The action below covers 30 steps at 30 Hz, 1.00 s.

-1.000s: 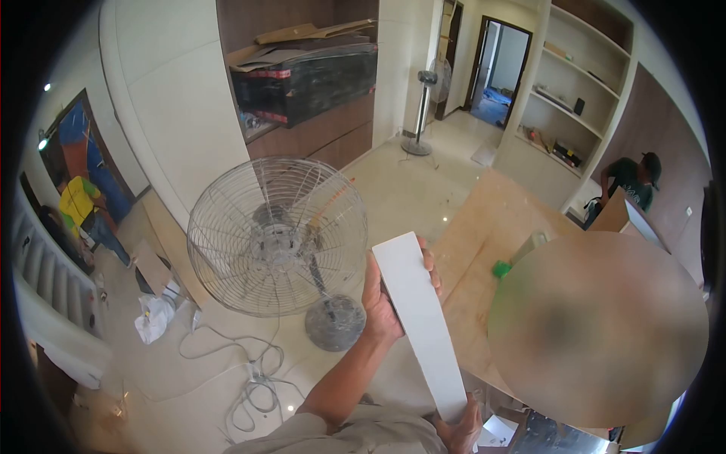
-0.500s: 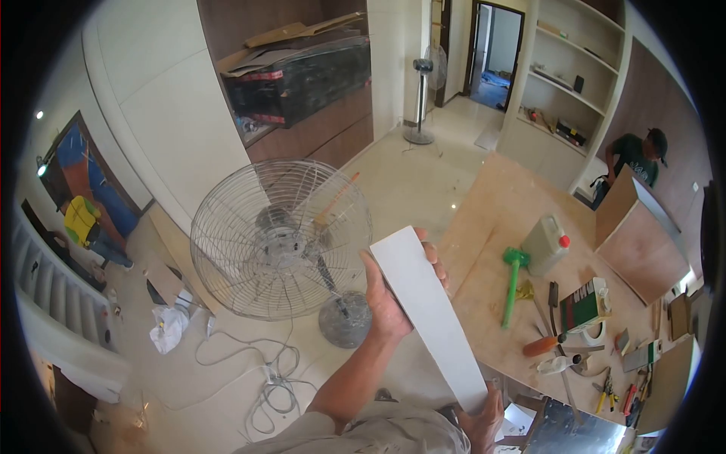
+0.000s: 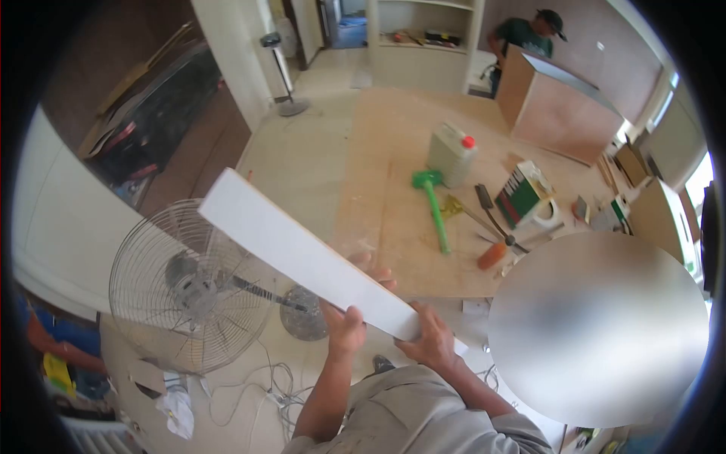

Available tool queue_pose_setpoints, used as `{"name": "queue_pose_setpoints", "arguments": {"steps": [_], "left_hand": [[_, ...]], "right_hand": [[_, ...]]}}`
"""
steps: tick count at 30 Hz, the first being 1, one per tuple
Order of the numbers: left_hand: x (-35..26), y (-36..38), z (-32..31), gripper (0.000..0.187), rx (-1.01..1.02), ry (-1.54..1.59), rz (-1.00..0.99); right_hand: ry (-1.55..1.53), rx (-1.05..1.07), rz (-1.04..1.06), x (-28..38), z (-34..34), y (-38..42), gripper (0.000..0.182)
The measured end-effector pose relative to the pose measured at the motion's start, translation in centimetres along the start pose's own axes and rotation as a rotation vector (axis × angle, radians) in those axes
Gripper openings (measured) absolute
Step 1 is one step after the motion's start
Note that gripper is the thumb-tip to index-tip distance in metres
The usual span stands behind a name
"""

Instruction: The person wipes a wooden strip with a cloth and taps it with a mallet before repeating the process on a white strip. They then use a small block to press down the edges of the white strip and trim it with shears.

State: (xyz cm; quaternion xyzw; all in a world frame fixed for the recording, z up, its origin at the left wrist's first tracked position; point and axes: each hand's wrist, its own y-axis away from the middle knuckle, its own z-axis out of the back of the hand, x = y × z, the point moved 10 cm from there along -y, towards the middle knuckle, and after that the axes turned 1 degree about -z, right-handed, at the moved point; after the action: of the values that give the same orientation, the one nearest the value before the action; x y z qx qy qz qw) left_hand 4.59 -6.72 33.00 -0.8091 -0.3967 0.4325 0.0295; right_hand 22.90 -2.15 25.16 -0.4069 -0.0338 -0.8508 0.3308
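A long, narrow white board with a thin brown edge slants across my front, its far end raised toward the upper left. Under its middle part, my left hand grips it, with the thumb on the near side and fingertips showing past the far edge. My right hand holds the board's near end at the lower right, fingers closed around the corner. Behind the board stands a floor fan with a wire cage. To the right, a green mallet lies on a wooden worktable.
On the worktable stand a jug with a red cap, a green-and-white can and an orange bottle. A person works behind a wooden box. Cables lie on the floor. A blurred grey disc covers the lower right.
My view has turned to the right. The board has swung so its far end points more to the left, and my right hand now shows clearly at its near end. My left hand sits lower along it.
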Motion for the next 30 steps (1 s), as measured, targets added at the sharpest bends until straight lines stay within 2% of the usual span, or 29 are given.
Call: {"name": "queue_pose_setpoints", "arguments": {"steps": [2, 3, 4, 6, 7, 8, 9, 10, 12, 14, 15, 18, 21, 24, 27, 30], "left_hand": [[1.9, 0.4, 1.8, 0.105, -0.129, -0.170, 0.132], [2.6, 0.3, 2.9, 0.109, -0.196, -0.258, 0.189], [2.5, -1.0, 3.2, 0.088, -0.265, -0.256, 0.184], [4.3, -3.8, 5.7, 0.068, -0.227, -0.422, 0.311], [5.4, -4.8, 7.3, 0.059, -0.215, -0.509, 0.379], [6.2, -5.7, 8.7, 0.042, -0.213, -0.622, 0.401], [7.1, -5.9, 10.1, 0.041, -0.194, -0.779, 0.367], [8.4, -6.0, 11.6, 0.041, -0.171, -0.936, 0.328], [10.1, -4.9, 11.9, 0.054, -0.122, -1.122, 0.423], [13.9, -1.8, 15.5, 0.065, 0.028, -1.288, 0.372], [15.1, -0.2, 16.4, 0.068, 0.075, -1.354, 0.371], [17.1, 3.5, 18.6, 0.067, 0.012, -1.356, 0.650], [18.9, 6.2, 21.0, 0.064, -0.055, -1.273, 0.903], [19.3, 6.8, 21.0, 0.062, -0.148, -1.123, 1.143], [20.1, 7.4, 22.3, 0.059, -0.185, -1.132, 1.190], [20.7, 7.9, 23.6, 0.053, -0.038, -1.364, 0.947]], "right_hand": [[-0.024, 0.035, -0.036, 0.1, -1.6, -0.9, 0.082], [-0.017, 0.058, 0.031, 1.1, -1.7, -1.9, 0.083], [-0.011, 0.084, 0.103, 2.3, -1.5, -3.1, 0.084], [0.026, 0.059, 0.260, 3.0, -0.9, -4.5, 0.081], [-0.018, 0.076, 0.182, 0.8, -1.3, -5.2, 0.078], [-0.064, 0.095, 0.103, -2.1, -1.9, -5.8, 0.074], [-0.108, 0.112, 0.028, -5.4, -2.8, -6.4, 0.071], [-0.203, 0.146, -0.070, -10.1, -4.3, -6.9, 0.056], [-0.154, 0.129, -0.207, -18.6, -5.8, -8.5, 0.039], [-0.060, 0.082, -0.223, -23.8, -5.6, -10.6, 0.030], [-0.012, 0.021, -0.183, -26.5, -5.4, -11.7, 0.032], [0.287, -0.159, -0.157, -28.7, -3.7, -15.9, 0.040], [0.353, -0.063, -0.303, -32.2, -5.0, -19.9, 0.044], [0.393, 0.160, -0.501, -36.7, -8.2, -22.4, 0.044], [-0.045, 0.508, -0.703, -38.3, -10.7, -23.2, 0.036], [-1.189, 0.361, -0.802, -33.2, -12.2, -25.1, 0.030]]}}
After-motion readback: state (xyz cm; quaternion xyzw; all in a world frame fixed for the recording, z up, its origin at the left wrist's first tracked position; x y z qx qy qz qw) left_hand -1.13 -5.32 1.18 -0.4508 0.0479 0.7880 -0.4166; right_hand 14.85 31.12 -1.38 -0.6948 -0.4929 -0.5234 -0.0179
